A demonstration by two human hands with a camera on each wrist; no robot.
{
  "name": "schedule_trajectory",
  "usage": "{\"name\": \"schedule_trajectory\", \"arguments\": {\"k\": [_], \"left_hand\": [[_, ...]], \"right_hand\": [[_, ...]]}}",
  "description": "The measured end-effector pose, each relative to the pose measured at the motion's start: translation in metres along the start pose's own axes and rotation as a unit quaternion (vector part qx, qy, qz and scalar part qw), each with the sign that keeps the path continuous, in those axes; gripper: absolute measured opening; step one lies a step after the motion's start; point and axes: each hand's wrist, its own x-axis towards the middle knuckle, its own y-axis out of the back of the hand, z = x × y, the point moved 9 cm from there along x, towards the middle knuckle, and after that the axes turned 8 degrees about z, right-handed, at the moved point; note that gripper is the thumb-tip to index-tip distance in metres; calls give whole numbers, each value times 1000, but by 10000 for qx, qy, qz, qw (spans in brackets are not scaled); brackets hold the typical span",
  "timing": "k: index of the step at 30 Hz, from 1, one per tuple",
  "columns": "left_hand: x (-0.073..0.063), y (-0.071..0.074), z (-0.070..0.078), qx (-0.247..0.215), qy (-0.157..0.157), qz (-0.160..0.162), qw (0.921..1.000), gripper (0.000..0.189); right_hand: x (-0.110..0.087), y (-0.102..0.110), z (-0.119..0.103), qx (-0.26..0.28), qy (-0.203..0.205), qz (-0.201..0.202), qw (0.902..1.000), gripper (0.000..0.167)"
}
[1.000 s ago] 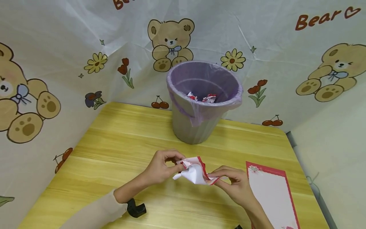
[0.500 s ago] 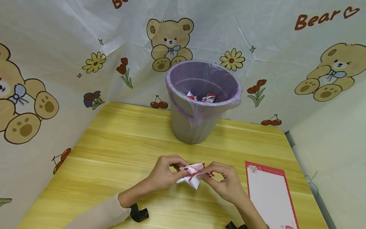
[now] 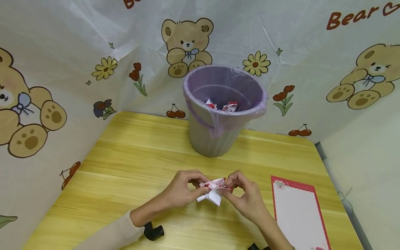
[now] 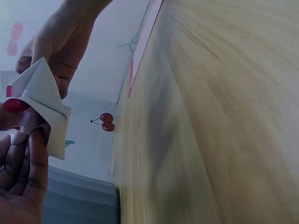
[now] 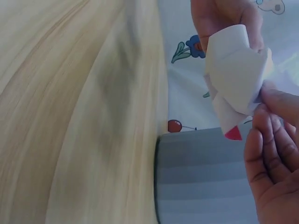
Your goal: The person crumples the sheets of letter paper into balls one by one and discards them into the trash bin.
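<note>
A crumpled sheet of white paper with red edging is held between both hands, above the front middle of the table. My left hand pinches its left side with thumb and fingers. On the other side my right hand pinches the paper's right part. In the left wrist view the paper stands in folds with a pointed top. The right wrist view shows the paper's white back bunched up, a red corner sticking out below.
A grey bin with a purple liner stands at the back of the table; crumpled red-and-white paper lies inside. A flat red-bordered sheet lies at the right. Black wrist-worn pieces show under the forearms.
The paper has been crumpled smaller between the hands. My right hand has moved left, closer to my left hand. The bin and the flat sheet stay in place.
</note>
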Motion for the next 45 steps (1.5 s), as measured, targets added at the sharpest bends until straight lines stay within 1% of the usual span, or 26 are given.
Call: {"name": "schedule_trajectory", "arguments": {"k": [4,6,8,11,13,15,18,20,23,26,29,31,33,35,39,42,45], "left_hand": [[0,0,6,106,-138,-83,9998,20],[0,0,8,160,-135,-75,9998,28],[0,-1,9,170,-49,-65,9998,34],[0,-2,10,114,-46,33,9999,29],[0,-5,11,75,-107,63,9999,25],[-1,-8,14,44,-296,68,9995,23],[0,-9,16,-24,-476,76,9988,24],[0,-8,16,-124,-504,144,9985,21],[2,-3,13,-325,-376,239,9985,17],[3,0,11,-470,-287,193,9983,15],[3,4,11,-572,-257,100,9980,15],[3,5,11,-627,-246,35,9977,16],[4,6,12,-694,-276,-26,9972,17],[3,6,13,-754,-315,-88,9966,17],[3,3,15,-855,-392,-184,9954,15],[3,2,18,-953,-438,-233,9942,13],[3,1,21,-1089,-432,-260,9928,12]], "right_hand": [[1,3,4,131,-237,99,9996,38],[1,3,3,121,-258,127,9995,37],[1,3,1,92,-249,141,9995,36],[1,3,0,92,-281,130,9995,35],[1,2,-2,196,-231,55,9995,34],[1,2,-4,353,-159,-12,9993,36],[2,1,-11,621,181,-39,9979,34],[3,2,-15,796,455,11,9958,35],[3,4,-21,955,898,7,9914,41],[2,7,-24,965,1182,-58,9883,47],[0,8,-24,743,1339,-134,9881,50],[-1,8,-26,475,1459,-145,9881,50],[-2,6,-28,271,1613,-132,9864,48],[-2,3,-32,184,1788,-132,9836,47],[-2,-2,-37,252,1985,-184,9796,45],[-2,-3,-40,273,2034,-210,9785,45],[-3,-3,-41,463,2047,-242,9774,47]]}}
